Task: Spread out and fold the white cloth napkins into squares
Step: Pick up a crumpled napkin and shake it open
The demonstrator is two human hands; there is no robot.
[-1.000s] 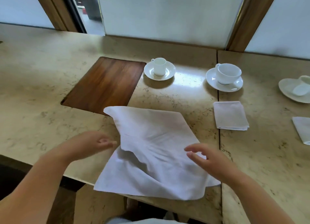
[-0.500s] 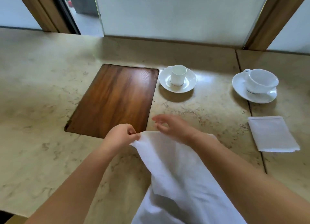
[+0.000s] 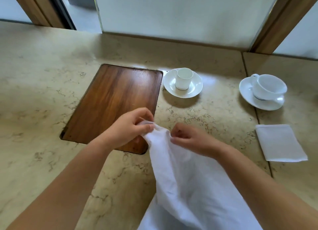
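A large white cloth napkin [image 3: 187, 183] trails from the bottom edge up toward the middle of the beige stone table [image 3: 34, 109], rumpled and lifted at its far end. My left hand [image 3: 130, 126] pinches the napkin's far corner above the near right corner of the inlaid wooden panel. My right hand [image 3: 189, 138] pinches the napkin's edge a little to the right of that corner, fingers curled. A second white napkin [image 3: 280, 142], folded into a square, lies flat at the right.
A dark wooden panel [image 3: 111, 100] is set into the table left of centre. A small white cup on a saucer [image 3: 183, 82] stands behind my hands. A wider white cup on a saucer [image 3: 265, 92] stands at the far right. A glass wall runs along the back.
Both hands reached forward from the napkin's near part to its far corner. My left hand pinched the corner, then my right hand closed on the edge beside it. The corner is now lifted.
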